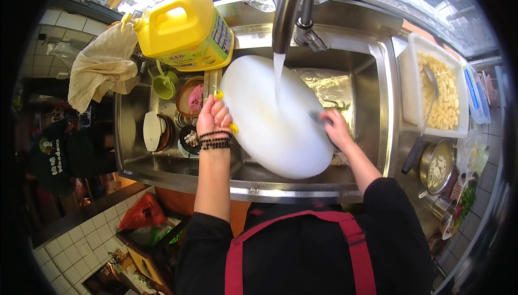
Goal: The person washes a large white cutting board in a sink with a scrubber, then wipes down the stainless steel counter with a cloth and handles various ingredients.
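A large white cutting board (259,133) leans in the right basin of the steel sink (368,104). Water from the faucet (283,32) runs onto its upper face. At the board's left edge, my left hand (214,115), its wrist ringed with dark beads, is closed around a yellow handle (233,128). My right hand (336,127) is at the board's right side, fingers closed on a small dark grey item (317,117) against the surface; too little of it shows to tell its kind. Behind the board, a shiny metal tray (327,80) with bits of greens is partly hidden.
A yellow detergent jug (182,32) stands behind the left basin, which holds bowls, a green ladle (164,86) and a pink cloth (197,97). On the right counter are a white tub (410,80) of pale food, a ladle (429,104) and a metal bowl (447,153).
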`<state>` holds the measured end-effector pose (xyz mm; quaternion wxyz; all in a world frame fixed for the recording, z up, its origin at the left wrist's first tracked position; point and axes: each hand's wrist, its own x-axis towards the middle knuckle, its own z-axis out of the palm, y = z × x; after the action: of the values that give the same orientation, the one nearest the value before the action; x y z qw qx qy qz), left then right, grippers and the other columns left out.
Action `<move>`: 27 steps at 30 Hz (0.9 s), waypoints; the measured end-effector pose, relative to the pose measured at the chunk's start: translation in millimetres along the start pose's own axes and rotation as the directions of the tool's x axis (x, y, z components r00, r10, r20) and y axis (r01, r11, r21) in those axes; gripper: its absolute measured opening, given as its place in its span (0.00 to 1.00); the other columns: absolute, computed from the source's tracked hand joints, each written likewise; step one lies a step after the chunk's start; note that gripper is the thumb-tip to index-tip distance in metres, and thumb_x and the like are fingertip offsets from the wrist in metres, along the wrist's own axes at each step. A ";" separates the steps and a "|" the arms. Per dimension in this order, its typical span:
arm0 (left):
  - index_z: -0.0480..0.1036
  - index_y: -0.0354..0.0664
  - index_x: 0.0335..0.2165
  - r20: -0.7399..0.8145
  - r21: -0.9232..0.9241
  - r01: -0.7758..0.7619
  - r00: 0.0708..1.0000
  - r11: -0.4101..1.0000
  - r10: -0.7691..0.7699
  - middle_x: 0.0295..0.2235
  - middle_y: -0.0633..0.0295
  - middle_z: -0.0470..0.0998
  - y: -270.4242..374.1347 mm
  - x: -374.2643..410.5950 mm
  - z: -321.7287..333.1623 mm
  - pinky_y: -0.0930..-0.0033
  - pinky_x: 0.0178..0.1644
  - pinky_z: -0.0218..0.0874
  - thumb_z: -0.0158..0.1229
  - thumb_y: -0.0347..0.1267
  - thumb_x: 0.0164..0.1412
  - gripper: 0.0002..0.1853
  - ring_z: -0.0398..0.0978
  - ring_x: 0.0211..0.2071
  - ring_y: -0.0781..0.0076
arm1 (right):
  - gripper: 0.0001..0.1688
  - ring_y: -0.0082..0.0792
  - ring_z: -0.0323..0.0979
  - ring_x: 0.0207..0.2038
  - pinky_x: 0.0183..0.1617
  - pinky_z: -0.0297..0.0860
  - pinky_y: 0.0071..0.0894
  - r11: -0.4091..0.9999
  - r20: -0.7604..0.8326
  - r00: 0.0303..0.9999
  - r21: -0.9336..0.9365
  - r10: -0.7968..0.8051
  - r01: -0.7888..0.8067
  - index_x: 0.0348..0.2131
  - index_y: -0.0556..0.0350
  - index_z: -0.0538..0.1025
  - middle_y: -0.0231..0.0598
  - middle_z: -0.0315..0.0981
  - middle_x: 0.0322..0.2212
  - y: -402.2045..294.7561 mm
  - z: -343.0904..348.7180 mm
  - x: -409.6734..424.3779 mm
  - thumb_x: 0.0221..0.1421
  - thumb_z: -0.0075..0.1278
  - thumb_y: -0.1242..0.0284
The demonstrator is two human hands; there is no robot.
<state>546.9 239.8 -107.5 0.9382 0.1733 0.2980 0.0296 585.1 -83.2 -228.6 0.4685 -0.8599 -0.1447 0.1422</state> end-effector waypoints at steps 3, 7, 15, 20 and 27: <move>0.55 0.45 0.19 0.044 -0.036 0.037 0.998 0.999 -0.035 0.09 0.73 0.49 -8.6 -2.4 25.9 0.80 0.11 0.37 0.36 0.34 0.59 0.13 0.44 0.08 0.83 | 0.21 0.36 0.61 0.43 0.50 0.55 0.28 0.911 0.000 0.958 0.310 -0.288 0.273 0.34 0.59 0.68 0.41 0.64 0.36 -82.9 8.6 62.1 0.33 0.38 0.82; 0.56 0.42 0.18 0.147 -0.093 0.061 0.988 0.994 -0.046 0.10 0.72 0.51 -23.7 12.1 52.7 0.78 0.15 0.40 0.35 0.33 0.59 0.14 0.47 0.09 0.81 | 0.17 0.32 0.61 0.44 0.50 0.56 0.30 0.867 0.059 0.961 0.449 -0.268 0.215 0.38 0.58 0.69 0.39 0.64 0.39 -132.1 25.7 113.1 0.46 0.44 0.70; 0.53 0.45 0.14 0.048 -0.267 0.012 0.999 0.964 0.001 0.08 0.72 0.50 -26.7 53.3 86.4 0.77 0.15 0.42 0.34 0.36 0.60 0.19 0.47 0.08 0.80 | 0.34 0.36 0.39 0.58 0.58 0.39 0.31 0.909 0.510 0.754 0.179 -0.413 0.376 0.55 0.53 0.47 0.43 0.38 0.56 -173.0 -36.6 73.6 0.53 0.38 0.61; 0.53 0.44 0.14 0.019 -0.386 -0.081 0.995 0.919 0.096 0.09 0.72 0.49 -18.0 66.2 89.0 0.76 0.16 0.44 0.31 0.37 0.60 0.20 0.47 0.09 0.79 | 0.34 0.35 0.43 0.57 0.57 0.42 0.29 0.961 0.659 0.750 0.242 -0.062 -0.133 0.55 0.46 0.48 0.40 0.43 0.55 -121.1 -101.7 48.5 0.54 0.28 0.50; 0.52 0.44 0.13 0.062 -0.312 -0.059 0.995 0.948 0.082 0.09 0.70 0.49 -31.2 56.2 88.2 0.78 0.15 0.43 0.35 0.33 0.59 0.18 0.47 0.10 0.78 | 0.39 0.33 0.44 0.56 0.57 0.42 0.27 0.919 0.710 0.699 0.325 -0.083 -0.221 0.55 0.44 0.48 0.42 0.44 0.54 -194.9 -52.5 84.0 0.51 0.26 0.44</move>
<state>641.7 192.3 -81.8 0.9626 0.0353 0.2483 0.1029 659.7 9.9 -45.4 0.5300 -0.6325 -0.2502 0.5064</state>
